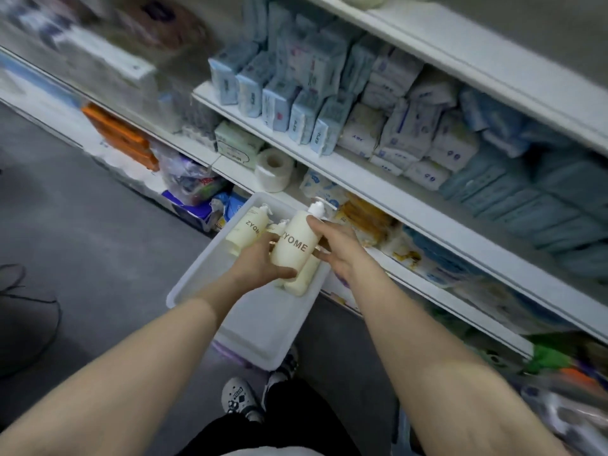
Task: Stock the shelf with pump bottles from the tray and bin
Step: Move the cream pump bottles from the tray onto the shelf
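Both hands have the cream pump bottle over the white tray: left hand cups its base, right hand wraps its side. Its long axis points to 1 o'clock, pump first, toward the shelf.

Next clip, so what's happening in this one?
A person stands at store shelves stocked with tissue packs, over a white tray of cream pump bottles. Both hands hold one bottle above the tray: the left hand grips its lower side, the right hand its upper side near the pump. More bottles lie in the tray, one at the far end and another under the held one. The held bottle is not yet on a shelf.
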{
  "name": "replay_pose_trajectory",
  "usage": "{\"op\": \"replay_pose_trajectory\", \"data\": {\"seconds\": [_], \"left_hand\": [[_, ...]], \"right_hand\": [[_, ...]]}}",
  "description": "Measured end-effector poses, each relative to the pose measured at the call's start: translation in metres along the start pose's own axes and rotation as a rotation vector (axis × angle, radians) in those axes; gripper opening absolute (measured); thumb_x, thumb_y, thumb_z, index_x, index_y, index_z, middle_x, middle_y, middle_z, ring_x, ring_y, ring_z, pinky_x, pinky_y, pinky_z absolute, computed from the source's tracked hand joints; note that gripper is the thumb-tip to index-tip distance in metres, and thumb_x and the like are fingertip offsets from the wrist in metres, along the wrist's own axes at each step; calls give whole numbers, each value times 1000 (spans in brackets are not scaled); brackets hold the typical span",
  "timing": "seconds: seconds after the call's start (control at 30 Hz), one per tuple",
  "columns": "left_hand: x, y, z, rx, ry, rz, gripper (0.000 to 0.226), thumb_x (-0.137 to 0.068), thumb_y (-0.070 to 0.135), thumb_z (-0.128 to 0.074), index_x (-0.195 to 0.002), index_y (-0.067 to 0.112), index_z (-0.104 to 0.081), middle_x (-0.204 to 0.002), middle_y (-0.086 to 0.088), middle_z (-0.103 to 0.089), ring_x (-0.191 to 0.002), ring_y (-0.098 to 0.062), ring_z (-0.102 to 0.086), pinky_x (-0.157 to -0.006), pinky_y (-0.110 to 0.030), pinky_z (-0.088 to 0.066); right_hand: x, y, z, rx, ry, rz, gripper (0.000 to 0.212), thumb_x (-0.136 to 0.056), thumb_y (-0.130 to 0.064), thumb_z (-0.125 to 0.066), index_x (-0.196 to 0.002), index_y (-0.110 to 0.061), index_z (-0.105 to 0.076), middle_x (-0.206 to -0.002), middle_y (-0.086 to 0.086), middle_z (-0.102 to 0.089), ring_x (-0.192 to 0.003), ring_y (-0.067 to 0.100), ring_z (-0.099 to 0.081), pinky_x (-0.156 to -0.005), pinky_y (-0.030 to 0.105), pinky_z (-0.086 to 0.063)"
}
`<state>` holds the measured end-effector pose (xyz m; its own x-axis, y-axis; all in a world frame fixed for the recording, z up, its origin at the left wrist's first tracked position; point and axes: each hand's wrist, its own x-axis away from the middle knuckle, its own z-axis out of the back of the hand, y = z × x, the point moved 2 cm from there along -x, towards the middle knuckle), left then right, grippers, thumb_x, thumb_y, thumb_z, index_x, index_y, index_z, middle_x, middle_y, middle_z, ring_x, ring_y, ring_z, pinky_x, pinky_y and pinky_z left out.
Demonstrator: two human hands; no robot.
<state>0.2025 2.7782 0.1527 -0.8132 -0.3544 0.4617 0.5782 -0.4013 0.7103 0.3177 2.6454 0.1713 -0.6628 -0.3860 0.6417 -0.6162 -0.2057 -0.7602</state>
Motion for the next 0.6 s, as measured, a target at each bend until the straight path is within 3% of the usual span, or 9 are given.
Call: {"op": "replay_pose_trajectory", "data": {"seconds": [0.13, 0.2, 0.3, 0.4, 0.47, 0.6], "left_hand": [[16, 38, 21, 0, -9, -141, 82, -65, 38, -85, -135, 23, -46, -121, 3, -60, -109, -15, -57, -88, -29, -46], [23, 59, 31, 8, 6, -206, 83, -65, 35, -86, -137, 24, -45, -119, 4, -60, -103, -11, -56, -81, -22, -45], [33, 90, 44, 38, 44, -290, 83, -64, 33, -87, -135, 25, -46, -115, 6, -60, -93, -6, -57, -68, -14, -46], [42, 124, 57, 24, 83, -381, 89, -59, 40, -88, -136, 25, -45, -119, 5, -62, -102, -14, -59, -86, -32, -51], [45, 147, 65, 33, 93, -425, 95, -56, 45, -88, -137, 26, -43, -118, 4, -62, -102, -17, -61, -90, -39, -51], [52, 198, 79, 42, 134, -553, 91, -63, 39, -87, -139, 28, -39, -119, 5, -57, -104, -17, -58, -90, -38, -50]], "right_hand": [[32, -37, 4, 16, 27, 102, 45, -86, -27, -76, -125, -8, -63, -119, 9, -69, -110, 21, -65, -93, 40, -55], [46, -57, 7, 24, 42, 152, 45, -84, -28, -78, -122, -7, -65, -116, 10, -71, -111, 24, -65, -100, 45, -51], [69, -88, 11, 27, 55, 235, 45, -81, -28, -80, -118, -5, -67, -112, 11, -72, -107, 27, -67, -98, 48, -52], [95, -122, 16, 45, 68, 339, 43, -83, -27, -78, -119, -6, -64, -108, 5, -72, -101, 19, -66, -91, 42, -52], [112, -145, 21, 76, 78, 421, 52, -83, -27, -79, -125, -4, -61, -114, 5, -70, -103, 19, -66, -89, 38, -54], [144, -193, 31, 108, 59, 549, 39, -86, -25, -75, -119, -9, -63, -112, 6, -71, -102, 21, -68, -88, 39, -57]]}}
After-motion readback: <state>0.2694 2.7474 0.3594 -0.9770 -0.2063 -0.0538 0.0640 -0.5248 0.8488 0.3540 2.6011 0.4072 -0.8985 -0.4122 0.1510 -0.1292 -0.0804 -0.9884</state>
